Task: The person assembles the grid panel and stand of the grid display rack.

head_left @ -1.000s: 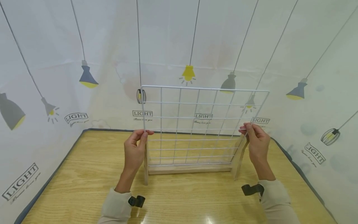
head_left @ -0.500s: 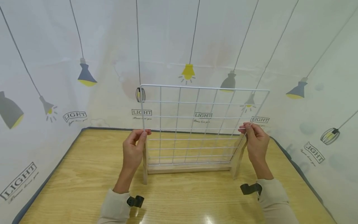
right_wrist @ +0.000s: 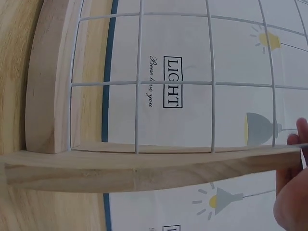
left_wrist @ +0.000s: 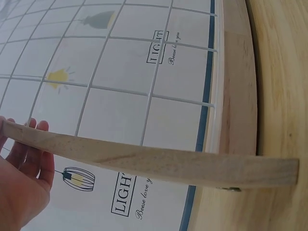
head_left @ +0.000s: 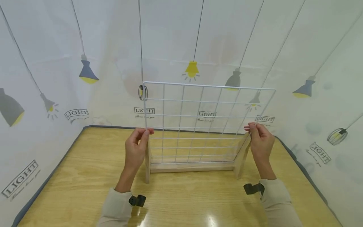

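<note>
A white wire grid panel [head_left: 194,128] leans back in a pale wooden stand, its lower wire along the crossbar [head_left: 193,167]. At the left edge of the panel my left hand [head_left: 136,148] pinches the side wire between thumb and fingers, right at the top of the left wooden leg [head_left: 147,167]. My right hand [head_left: 261,145] grips the opposite side wire by the top of the right leg [head_left: 241,160]. In the left wrist view the fingers reach behind the leg [left_wrist: 144,159]. Part of the right hand [right_wrist: 291,197] lies outside the right wrist view.
The stand rests on a wood-grain table [head_left: 181,198]. Behind and beside it hangs a white backdrop [head_left: 170,37] printed with lamps and lettering, its dark blue border running along the table's edges. Black wrist mounts [head_left: 137,200] sit on both beige cuffs.
Everything sits slightly higher in the head view, as the camera has tilted a little. Both hands keep their hold on the panel's sides, and the panel stays in the stand.
</note>
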Motion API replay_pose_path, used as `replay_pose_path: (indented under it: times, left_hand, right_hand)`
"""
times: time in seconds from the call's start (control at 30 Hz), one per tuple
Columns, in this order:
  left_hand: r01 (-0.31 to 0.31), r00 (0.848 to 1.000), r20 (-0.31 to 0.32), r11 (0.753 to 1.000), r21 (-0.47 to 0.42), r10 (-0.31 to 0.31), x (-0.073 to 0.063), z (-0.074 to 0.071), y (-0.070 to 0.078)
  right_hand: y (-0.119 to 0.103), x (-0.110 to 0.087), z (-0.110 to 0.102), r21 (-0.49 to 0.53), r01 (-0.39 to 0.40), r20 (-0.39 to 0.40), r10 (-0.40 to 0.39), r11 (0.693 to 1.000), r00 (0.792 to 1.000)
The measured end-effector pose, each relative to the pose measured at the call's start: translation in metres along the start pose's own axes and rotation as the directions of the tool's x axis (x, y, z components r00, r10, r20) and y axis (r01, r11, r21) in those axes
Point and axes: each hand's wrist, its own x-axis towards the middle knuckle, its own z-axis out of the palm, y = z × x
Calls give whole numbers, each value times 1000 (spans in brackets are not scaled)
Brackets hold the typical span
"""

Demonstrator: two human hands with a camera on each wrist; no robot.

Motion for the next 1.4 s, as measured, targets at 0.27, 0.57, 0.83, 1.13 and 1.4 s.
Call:
replay_pose_path:
  times: [0.27, 0.57, 0.83, 1.13, 1.4]
  left_hand:
    - [-6, 1000, 4, 1000, 12, 6, 2, 1, -1]
    - [25, 1000, 4, 1000, 18, -25, 9, -1, -9]
    - [41, 999, 10, 999, -13, -41, 13, 1, -8]
    - [73, 997, 32, 997, -8, -73, 13, 1, -6]
    - [73, 996, 48, 997, -5, -73, 14, 0, -7]
  right_hand:
    - [-3, 2, -4, 34, -70, 18, 70, 997, 997]
    - [3, -2, -1, -28, -67, -4, 67, 997, 998]
    - [-1, 3, 0, -68, -55, 9, 56, 996, 998]
    - [3, 0, -2, -89, -59, -11, 58, 994, 998]
    - [3, 0, -2, -61, -41, -8, 41, 997, 999]
